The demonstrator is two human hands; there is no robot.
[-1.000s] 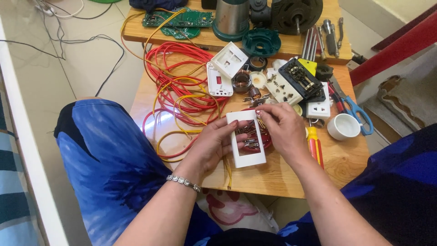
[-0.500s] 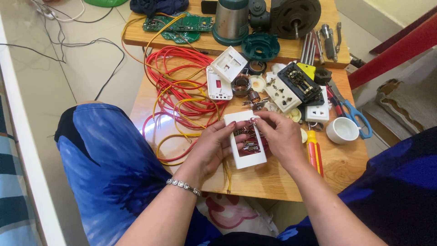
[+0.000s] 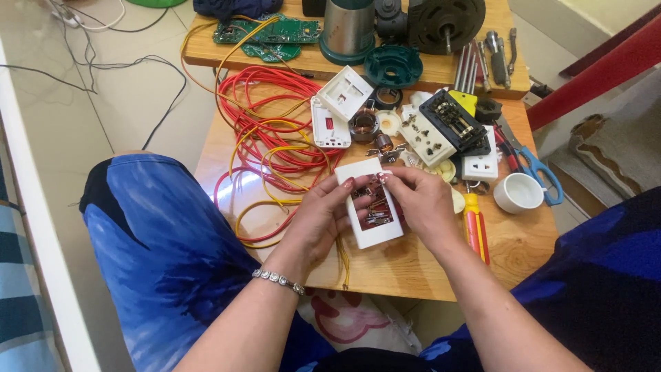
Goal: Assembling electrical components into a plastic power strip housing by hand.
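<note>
A white switch plate (image 3: 368,234) lies face down near the front of a small wooden table (image 3: 406,265), its open back showing red and yellow wiring. My left hand (image 3: 320,217) grips its left edge, a bracelet on that wrist. My right hand (image 3: 423,203) holds the right edge, with thumb and fingertips pinching at the parts inside near the top. A tangle of red and yellow wire (image 3: 275,138) lies just left of the plate.
White socket plates (image 3: 430,138), a black socket module (image 3: 454,120), a small copper coil (image 3: 363,126), a white cup (image 3: 518,192), blue scissors (image 3: 540,172) and a red-yellow screwdriver (image 3: 475,227) crowd the right side. Behind sit green circuit boards (image 3: 275,31), a metal cylinder (image 3: 348,27) and a motor (image 3: 447,24).
Both hands have stayed on the switch plate. My right fingers have shifted slightly toward the top of the open back. The camera has tilted a little.
</note>
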